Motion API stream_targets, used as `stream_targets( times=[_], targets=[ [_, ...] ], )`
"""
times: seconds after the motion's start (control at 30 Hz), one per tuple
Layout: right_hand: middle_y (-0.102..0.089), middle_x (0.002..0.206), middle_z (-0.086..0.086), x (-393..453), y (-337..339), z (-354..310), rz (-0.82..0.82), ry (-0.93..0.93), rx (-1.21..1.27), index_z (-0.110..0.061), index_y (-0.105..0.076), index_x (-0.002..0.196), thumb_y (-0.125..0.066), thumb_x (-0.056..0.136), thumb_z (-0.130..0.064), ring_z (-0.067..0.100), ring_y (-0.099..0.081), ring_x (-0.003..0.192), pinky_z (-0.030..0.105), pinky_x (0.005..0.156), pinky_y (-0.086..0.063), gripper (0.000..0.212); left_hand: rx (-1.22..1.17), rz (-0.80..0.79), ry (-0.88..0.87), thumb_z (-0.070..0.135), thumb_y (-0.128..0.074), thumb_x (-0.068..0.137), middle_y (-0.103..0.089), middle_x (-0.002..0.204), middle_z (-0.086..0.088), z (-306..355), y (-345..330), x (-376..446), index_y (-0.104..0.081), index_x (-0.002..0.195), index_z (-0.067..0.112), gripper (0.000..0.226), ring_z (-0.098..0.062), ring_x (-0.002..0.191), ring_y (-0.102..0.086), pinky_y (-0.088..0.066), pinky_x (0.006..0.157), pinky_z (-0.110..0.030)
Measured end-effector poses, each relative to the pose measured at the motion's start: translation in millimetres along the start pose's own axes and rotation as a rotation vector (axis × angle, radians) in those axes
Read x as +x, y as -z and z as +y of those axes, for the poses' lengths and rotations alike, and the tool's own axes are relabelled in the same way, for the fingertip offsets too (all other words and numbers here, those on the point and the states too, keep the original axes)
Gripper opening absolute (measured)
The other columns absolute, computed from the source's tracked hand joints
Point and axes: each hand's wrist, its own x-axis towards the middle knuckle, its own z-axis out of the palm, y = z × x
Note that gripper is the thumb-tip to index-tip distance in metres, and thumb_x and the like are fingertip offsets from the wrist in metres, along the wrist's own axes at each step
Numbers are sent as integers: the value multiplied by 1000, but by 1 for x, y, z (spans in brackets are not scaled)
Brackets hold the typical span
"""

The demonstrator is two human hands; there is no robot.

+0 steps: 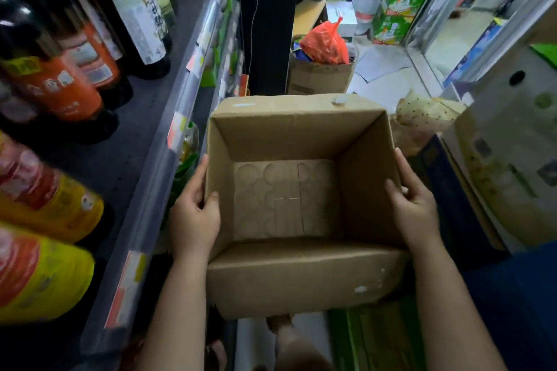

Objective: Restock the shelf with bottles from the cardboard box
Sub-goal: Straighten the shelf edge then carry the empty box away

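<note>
Cardboard box sits centre frame between both hands, open side up, no bottles inside, only ring marks on its floor. Left hand grips its left wall, right hand its right wall, thumbs over the rim. Shelf with bottles lies left of the box, nearer the left hand; restocking looks finished.

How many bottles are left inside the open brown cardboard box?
0. The open brown cardboard box, held by the left hand and right hand, shows only its bare floor.

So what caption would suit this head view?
Both hands, left and right, grip an empty cardboard box beside a shelf of bottles.
</note>
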Motion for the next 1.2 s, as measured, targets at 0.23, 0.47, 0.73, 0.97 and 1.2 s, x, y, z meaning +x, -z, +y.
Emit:
stream_targets(
  times=[0.23,0.47,0.73,0.97,1.2],
  targets=[
    [-65,121,-2,131,-35,-4,26,39,22,-52,-46,130,-54,94,-12,9,-56,86,31,79,-48,55,42,33,-19,-2,-56,89,-66,129,-4,26,-45,109,-42,123,68,79,-22,118,-63,-48,94,-30],
    [-48,77,6,222,-49,-17,33,82,-5,-58,-41,130,-51,95,-12,18,-32,57,26,54,-34,59,69,20,-33,5,-55,89,-63,133,7,62,-81,202,-43,133,54,67,-10,122,-59,-48,104,-39],
    [-48,70,2,317,-54,-36,94,50,-62,-53,-43,132,-52,94,-13,16,-34,58,20,50,-32,56,65,-61,-15,6,-55,92,-60,134,11,85,-151,298,-42,137,50,64,-11,121,-59,-49,98,-31],
    [-69,108,-5,408,-81,-44,129,-2,-75,-55,-44,130,-52,95,-15,-6,-53,62,13,64,-45,54,-15,-131,53,4,-54,94,-56,136,11,88,-209,401,-44,137,49,62,-10,125,-54,-46,96,-28],
    [-69,85,-12,465,-91,-16,109,-27,-109,-54,-41,133,-52,95,-16,2,-42,48,18,54,-39,55,9,-122,83,3,-54,95,-58,134,5,81,-250,440,-43,135,51,64,-13,119,-58,-51,98,-37]
  ],
)
